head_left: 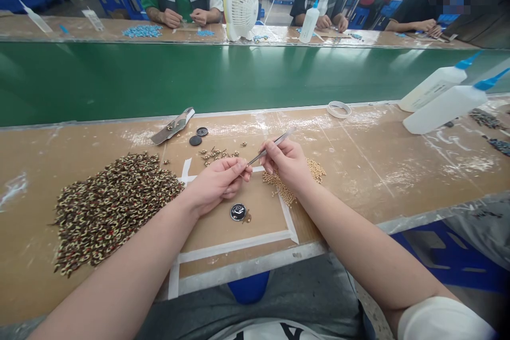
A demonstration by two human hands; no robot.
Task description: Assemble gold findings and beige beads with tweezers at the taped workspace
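My right hand [287, 163] is closed around a pair of metal tweezers [274, 144], whose tip points down and left to the fingertips of my left hand [219, 179]. Thumb and fingers of that left hand are pinched together; whatever they hold is too small and covered to name. Below the hands a round black glossy disc [238, 212] lies on the table beside a little brown smear. To the left spreads a big pile of small dark-and-cream pieces with red spots [119, 207]. Small tan beads [316, 170] lie partly under my right hand. A few loose pieces [213, 155] sit just behind my left hand.
White tape [239, 246] marks a rectangle on the brown table. Two black caps [195, 140] and a folded strip [173, 126] lie behind; a white ring [339, 109] and squeeze bottles [442, 109] stand or lie rightward. Past a green belt [199, 79], people work beside a fan [240, 2].
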